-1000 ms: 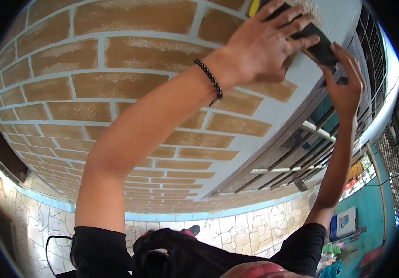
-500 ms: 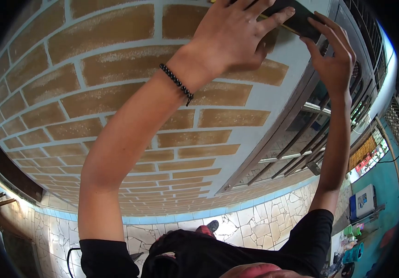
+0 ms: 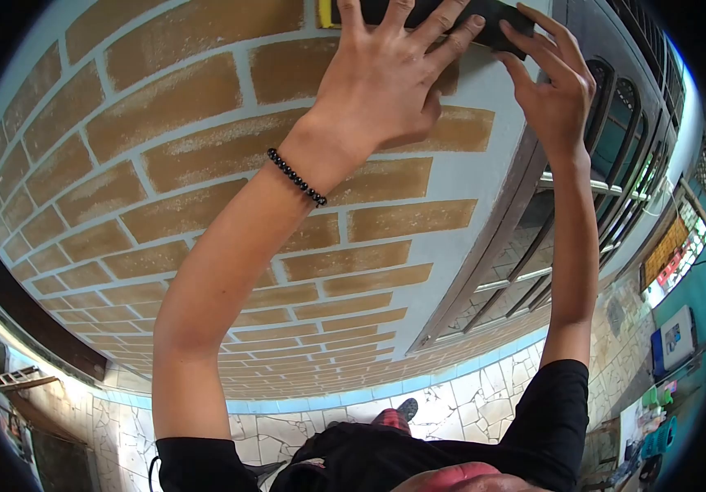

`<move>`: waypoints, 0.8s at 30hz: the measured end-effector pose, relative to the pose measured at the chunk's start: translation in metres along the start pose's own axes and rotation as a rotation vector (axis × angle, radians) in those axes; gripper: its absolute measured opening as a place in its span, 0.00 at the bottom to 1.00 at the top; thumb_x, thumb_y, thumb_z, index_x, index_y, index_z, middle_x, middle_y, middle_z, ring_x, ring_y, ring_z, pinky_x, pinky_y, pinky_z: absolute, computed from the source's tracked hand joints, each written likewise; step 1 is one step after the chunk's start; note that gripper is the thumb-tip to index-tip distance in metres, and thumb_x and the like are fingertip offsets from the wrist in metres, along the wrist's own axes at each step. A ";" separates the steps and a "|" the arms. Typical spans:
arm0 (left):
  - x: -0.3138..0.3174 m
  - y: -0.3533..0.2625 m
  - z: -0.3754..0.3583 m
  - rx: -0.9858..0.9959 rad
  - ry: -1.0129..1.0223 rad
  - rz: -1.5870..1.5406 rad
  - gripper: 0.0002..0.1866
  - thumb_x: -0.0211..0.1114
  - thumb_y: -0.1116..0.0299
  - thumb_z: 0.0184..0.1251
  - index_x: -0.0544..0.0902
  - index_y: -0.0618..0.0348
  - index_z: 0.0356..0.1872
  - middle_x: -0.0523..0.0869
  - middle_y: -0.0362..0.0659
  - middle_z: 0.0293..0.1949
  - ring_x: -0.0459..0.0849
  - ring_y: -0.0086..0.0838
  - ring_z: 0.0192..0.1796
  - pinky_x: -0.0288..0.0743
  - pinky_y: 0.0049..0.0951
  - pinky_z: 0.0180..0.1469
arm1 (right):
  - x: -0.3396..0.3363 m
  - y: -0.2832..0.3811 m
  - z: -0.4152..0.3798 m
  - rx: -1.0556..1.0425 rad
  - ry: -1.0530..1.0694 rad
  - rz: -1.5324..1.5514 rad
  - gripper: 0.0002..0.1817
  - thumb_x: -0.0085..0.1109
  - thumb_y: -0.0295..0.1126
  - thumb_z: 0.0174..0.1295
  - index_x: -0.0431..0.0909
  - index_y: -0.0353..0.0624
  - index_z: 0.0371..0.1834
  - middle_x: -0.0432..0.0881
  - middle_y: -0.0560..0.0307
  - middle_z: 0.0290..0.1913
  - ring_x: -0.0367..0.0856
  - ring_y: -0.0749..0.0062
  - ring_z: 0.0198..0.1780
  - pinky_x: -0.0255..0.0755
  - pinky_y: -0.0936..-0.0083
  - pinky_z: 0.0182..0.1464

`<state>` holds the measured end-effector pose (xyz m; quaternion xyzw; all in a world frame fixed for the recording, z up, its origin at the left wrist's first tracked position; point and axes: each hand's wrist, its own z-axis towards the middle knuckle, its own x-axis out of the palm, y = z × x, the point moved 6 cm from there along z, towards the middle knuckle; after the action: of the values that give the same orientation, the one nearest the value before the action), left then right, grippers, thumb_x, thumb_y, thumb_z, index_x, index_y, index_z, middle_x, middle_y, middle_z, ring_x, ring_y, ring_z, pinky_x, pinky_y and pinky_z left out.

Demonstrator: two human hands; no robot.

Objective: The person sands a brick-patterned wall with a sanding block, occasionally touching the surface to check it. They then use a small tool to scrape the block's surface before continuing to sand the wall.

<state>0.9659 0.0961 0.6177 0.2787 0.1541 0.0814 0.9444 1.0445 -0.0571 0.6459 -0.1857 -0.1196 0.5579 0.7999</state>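
Note:
Against the brick-patterned wall (image 3: 164, 90), at the top of the view, lies a long dark flat piece (image 3: 492, 31) with a yellow edge at its left end. My left hand (image 3: 394, 78) is spread over it, fingers apart and pressing on its face. A beaded black bracelet (image 3: 295, 176) circles my left wrist. My right hand (image 3: 553, 78) grips the right end of the piece between thumb and fingers.
A window frame with metal bars (image 3: 525, 238) stands right of the wall. Pale cracked-pattern floor tiles (image 3: 467, 402) run below. At the far right are a white and blue box (image 3: 674, 340) and a teal basket (image 3: 660, 439).
Both hands and the dark piece have shifted left in the view. More of the piece and its yellow left end now show. The view itself has shifted somewhat.

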 end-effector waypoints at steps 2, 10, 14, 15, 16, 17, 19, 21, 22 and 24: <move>0.007 -0.003 0.003 -0.014 -0.001 0.074 0.45 0.66 0.56 0.60 0.64 0.53 0.81 0.49 0.46 0.86 0.38 0.47 0.87 0.35 0.84 0.77 | 0.005 -0.010 -0.003 0.016 -0.033 0.022 0.23 0.77 0.12 0.47 0.91 0.41 0.48 0.83 0.43 0.61 0.85 0.52 0.61 0.86 0.67 0.59; 0.015 -0.006 0.007 -0.076 0.035 0.172 0.47 0.67 0.56 0.60 0.59 0.48 0.82 0.50 0.46 0.84 0.41 0.38 0.87 0.31 0.77 0.81 | 0.007 -0.015 -0.005 -0.004 -0.044 -0.046 0.22 0.76 0.14 0.45 0.92 0.41 0.47 0.84 0.49 0.60 0.83 0.53 0.59 0.80 0.62 0.58; 0.013 -0.003 0.005 -0.142 0.088 0.134 0.49 0.70 0.55 0.60 0.57 0.40 0.83 0.50 0.47 0.83 0.44 0.40 0.86 0.32 0.69 0.83 | 0.006 -0.019 -0.005 0.007 -0.029 0.044 0.22 0.75 0.15 0.46 0.91 0.41 0.47 0.84 0.48 0.61 0.82 0.51 0.60 0.78 0.61 0.59; 0.011 -0.003 0.006 -0.146 0.080 0.127 0.49 0.70 0.54 0.60 0.57 0.38 0.83 0.51 0.47 0.83 0.44 0.41 0.86 0.32 0.67 0.84 | 0.006 -0.022 -0.006 0.005 -0.024 0.069 0.22 0.75 0.15 0.46 0.91 0.41 0.48 0.84 0.47 0.61 0.81 0.50 0.60 0.78 0.61 0.60; 0.010 -0.004 0.006 -0.152 0.072 0.119 0.48 0.70 0.53 0.61 0.57 0.37 0.83 0.51 0.48 0.83 0.45 0.42 0.86 0.33 0.66 0.84 | 0.007 -0.024 -0.007 -0.011 -0.030 0.061 0.21 0.74 0.15 0.47 0.91 0.40 0.48 0.83 0.45 0.61 0.81 0.49 0.61 0.77 0.60 0.60; 0.009 -0.006 0.007 -0.160 0.061 0.112 0.48 0.70 0.53 0.61 0.57 0.36 0.83 0.51 0.48 0.83 0.45 0.43 0.86 0.33 0.64 0.84 | 0.009 -0.026 -0.008 -0.030 -0.035 0.054 0.21 0.73 0.16 0.48 0.90 0.39 0.48 0.82 0.44 0.61 0.80 0.48 0.61 0.77 0.59 0.61; 0.008 -0.012 0.009 -0.200 0.044 0.155 0.49 0.69 0.53 0.62 0.56 0.37 0.84 0.50 0.48 0.84 0.45 0.45 0.86 0.34 0.63 0.84 | 0.008 -0.025 -0.009 -0.036 -0.032 0.064 0.19 0.72 0.17 0.50 0.90 0.37 0.48 0.80 0.41 0.62 0.78 0.45 0.63 0.76 0.57 0.63; 0.008 -0.019 0.010 -0.259 0.051 0.189 0.49 0.69 0.53 0.63 0.55 0.37 0.84 0.49 0.49 0.84 0.45 0.47 0.86 0.35 0.63 0.84 | 0.004 -0.021 -0.011 -0.004 -0.016 0.103 0.18 0.70 0.18 0.52 0.89 0.35 0.49 0.76 0.38 0.62 0.75 0.43 0.64 0.75 0.56 0.64; 0.006 -0.025 0.013 -0.297 0.065 0.200 0.48 0.69 0.53 0.63 0.55 0.37 0.84 0.49 0.49 0.84 0.44 0.48 0.86 0.35 0.63 0.84 | 0.005 -0.022 -0.014 -0.016 0.030 0.107 0.20 0.68 0.22 0.55 0.86 0.31 0.53 0.71 0.35 0.65 0.72 0.40 0.66 0.73 0.55 0.67; 0.002 -0.034 0.016 -0.363 0.115 0.217 0.48 0.69 0.53 0.64 0.56 0.37 0.84 0.47 0.50 0.85 0.43 0.50 0.86 0.36 0.64 0.84 | 0.004 -0.021 -0.018 -0.014 0.077 0.090 0.23 0.67 0.24 0.56 0.83 0.29 0.57 0.70 0.35 0.66 0.71 0.40 0.67 0.70 0.54 0.69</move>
<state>0.9755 0.0602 0.6108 0.1137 0.1597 0.2246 0.9545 1.0710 -0.0624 0.6386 -0.2176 -0.0842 0.5851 0.7767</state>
